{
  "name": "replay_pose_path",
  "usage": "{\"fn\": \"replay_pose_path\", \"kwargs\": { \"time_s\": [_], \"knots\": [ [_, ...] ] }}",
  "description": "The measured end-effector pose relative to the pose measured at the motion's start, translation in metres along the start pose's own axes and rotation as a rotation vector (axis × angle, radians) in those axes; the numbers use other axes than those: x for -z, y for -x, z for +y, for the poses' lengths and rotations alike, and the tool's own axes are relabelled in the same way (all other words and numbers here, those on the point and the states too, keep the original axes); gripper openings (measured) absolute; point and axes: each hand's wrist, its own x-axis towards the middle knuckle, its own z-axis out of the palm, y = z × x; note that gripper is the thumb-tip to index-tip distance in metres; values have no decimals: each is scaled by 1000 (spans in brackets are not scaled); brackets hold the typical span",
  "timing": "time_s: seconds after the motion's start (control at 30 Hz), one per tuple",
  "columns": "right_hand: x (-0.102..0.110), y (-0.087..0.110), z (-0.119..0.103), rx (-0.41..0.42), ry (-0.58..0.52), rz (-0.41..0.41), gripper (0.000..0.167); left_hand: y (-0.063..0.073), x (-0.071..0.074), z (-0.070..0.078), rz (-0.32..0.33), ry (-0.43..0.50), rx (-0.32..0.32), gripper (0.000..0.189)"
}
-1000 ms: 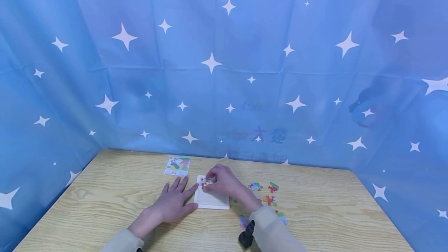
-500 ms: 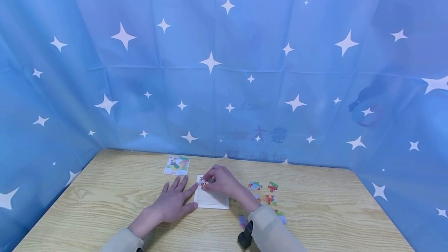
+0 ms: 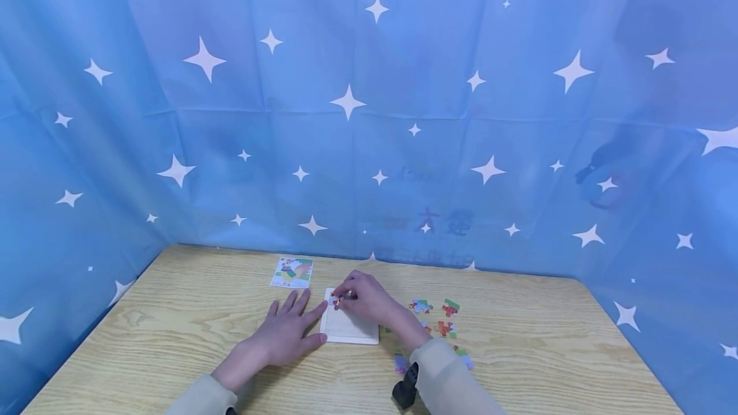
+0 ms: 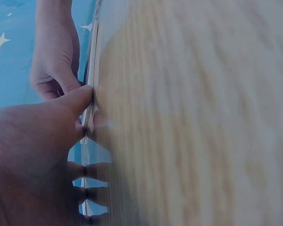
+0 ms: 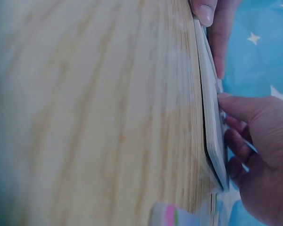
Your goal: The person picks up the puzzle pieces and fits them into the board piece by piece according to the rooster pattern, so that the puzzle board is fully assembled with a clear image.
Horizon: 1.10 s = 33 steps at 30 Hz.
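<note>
Beside the outspread left grip (image 3: pixel 284 337), the right grip (image 3: pixel 369 298) is pinching a puzzle piece (image 3: pixel 335 301), likely light, stiff, best edge-held.

- A table (image 3: pixel 553 351) with a pale yellow-brown wood-grain top fills the lower foreground.
- Near its middle lies a thin, white, rectangular board (image 3: pixel 348 333).
- Beyond the board, to its left, lies a square, white-edged card (image 3: pixel 292 273) with a multicoloured picture.
- Right of the board, small multicoloured jigsaw pieces (image 3: pixel 444 329) lie spread out, some partly hidden.
</note>
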Motion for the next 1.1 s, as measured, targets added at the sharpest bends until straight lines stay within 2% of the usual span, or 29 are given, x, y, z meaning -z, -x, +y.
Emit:
{"fn": "replay_pose_path", "kwargs": {
  "time_s": [0.2,0.37,0.63,0.8,0.93,1.1],
  "knots": [
    [0,-1,0,35,30,-13,21,-3,-6,-8,24,-2,-31,69],
    [0,-1,-1,3,22,-11,20,-4,-10,-10,29,-11,-35,70],
    [-1,-3,1,-16,10,16,17,-1,0,0,-3,-2,-3,66],
    [0,-3,2,-19,-11,13,16,-2,-4,-4,10,-11,-24,68],
    [6,1,5,-17,-54,36,19,-5,-8,-10,16,-4,-26,71],
    [26,12,16,-22,-69,105,24,-6,-9,-12,6,4,-16,71]
  ]
}}
